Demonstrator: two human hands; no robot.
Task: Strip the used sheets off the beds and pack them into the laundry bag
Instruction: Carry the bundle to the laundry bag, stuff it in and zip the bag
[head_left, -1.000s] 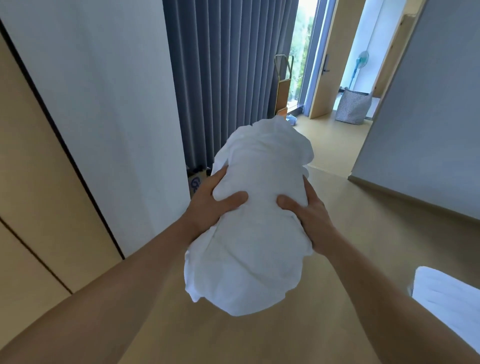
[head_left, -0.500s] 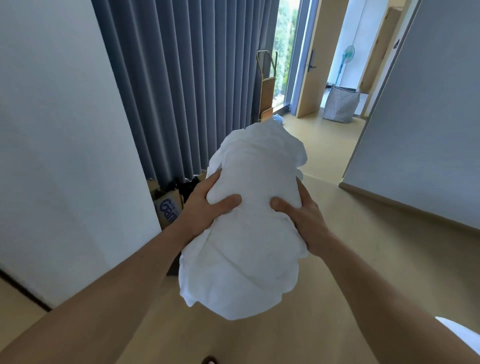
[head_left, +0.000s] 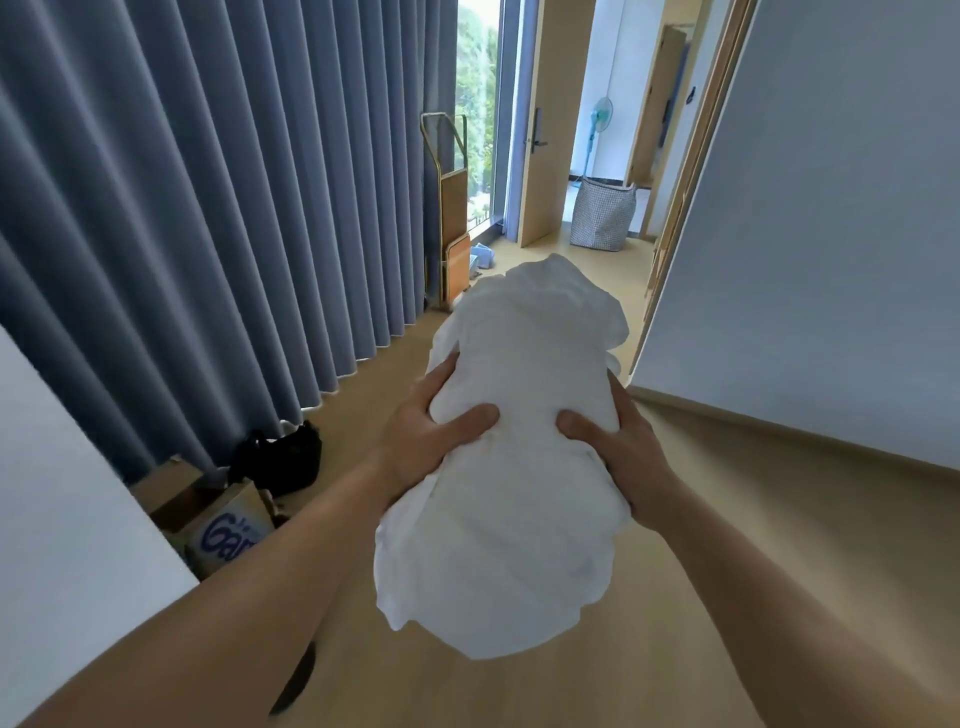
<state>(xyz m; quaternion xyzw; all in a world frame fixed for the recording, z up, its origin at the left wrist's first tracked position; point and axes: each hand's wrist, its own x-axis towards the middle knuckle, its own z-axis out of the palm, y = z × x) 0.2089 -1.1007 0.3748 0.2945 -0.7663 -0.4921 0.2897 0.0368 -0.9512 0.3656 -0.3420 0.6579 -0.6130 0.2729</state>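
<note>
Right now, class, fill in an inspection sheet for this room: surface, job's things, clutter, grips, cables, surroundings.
Surface: wooden floor, bare ahead.
Job's things: white sheet bundle held up; checked laundry bag standing by the far doorway.
Clutter: cardboard box and black item by the curtain; folded trolley.
Grips: left hand and right hand both clasp the bundle.
Cables: nothing seen.
Surroundings: grey curtain, standing fan, open door.

1. Bare wooden floor (head_left: 779, 545) runs open ahead toward the doorway.
2. Grey curtain (head_left: 208, 208) lines the left side; a cardboard box (head_left: 228, 525) and a black bag (head_left: 280, 457) sit at its foot.
3. A folded luggage rack (head_left: 449, 228) stands by the curtain's far end.
4. A grey wall (head_left: 831, 234) closes the right.
5. A checked laundry bag (head_left: 602, 213) stands in the doorway.
</note>
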